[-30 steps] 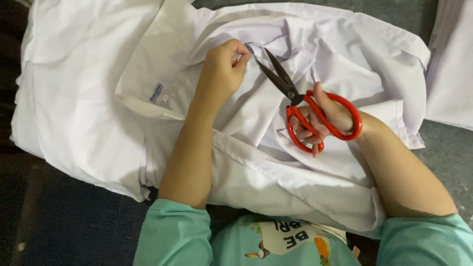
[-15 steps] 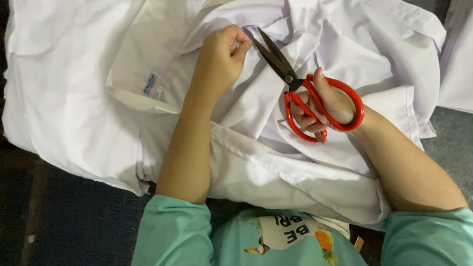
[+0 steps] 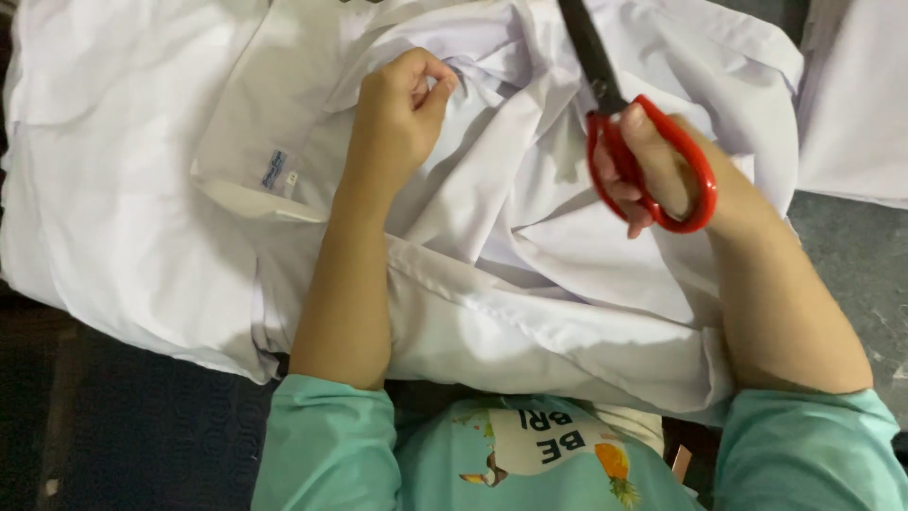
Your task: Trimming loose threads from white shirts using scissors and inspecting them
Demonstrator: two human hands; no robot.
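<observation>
A white shirt [image 3: 530,284] lies crumpled across my lap and the surface ahead, its collar with a small blue label [image 3: 274,170] at the left. My left hand [image 3: 402,109] pinches a fold of the white fabric near the top middle. My right hand [image 3: 648,166] has its fingers through the red handles of a pair of scissors [image 3: 605,95]. The dark blades are closed and point up and left, running out of the top of the view, apart from my left hand.
More white cloth [image 3: 856,104] lies at the top right on a grey surface [image 3: 851,265]. A dark floor [image 3: 142,435] shows at the lower left. My teal sleeves and printed top fill the bottom edge.
The scissors have lifted away from my left hand and swung upward, their blades now closed and partly out of view. My left hand keeps pinching the fabric.
</observation>
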